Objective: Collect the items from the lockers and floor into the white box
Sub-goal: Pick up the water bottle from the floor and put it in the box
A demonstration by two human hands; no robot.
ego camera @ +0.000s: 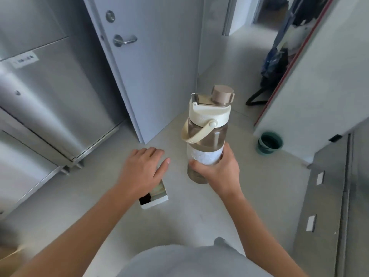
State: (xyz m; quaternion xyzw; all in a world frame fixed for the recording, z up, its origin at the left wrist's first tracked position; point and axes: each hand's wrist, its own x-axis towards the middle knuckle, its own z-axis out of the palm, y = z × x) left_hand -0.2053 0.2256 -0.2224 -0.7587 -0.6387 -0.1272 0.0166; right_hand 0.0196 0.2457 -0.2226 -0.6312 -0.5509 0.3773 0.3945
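Note:
A tall smoky water bottle [207, 136] with a cream lid, a tan cap and a cream carry loop is held upright above the floor. My right hand [216, 168] is wrapped around its lower part, over a white band. My left hand [142, 169] hovers palm down, fingers spread, over a small white box-like item [154, 197] with a picture on top that lies on the floor. Whether the fingers touch it cannot be told. A green bowl-shaped item [269, 142] sits on the floor at the right, by an open locker door [311, 80].
Steel lockers [50, 92] line the left side and more stand at the right [327, 206]. A grey door with a lever handle [151, 62] is ahead. Dark clothing and a bag [275, 66] hang inside the open locker. A brown corner [8, 254] shows at bottom left.

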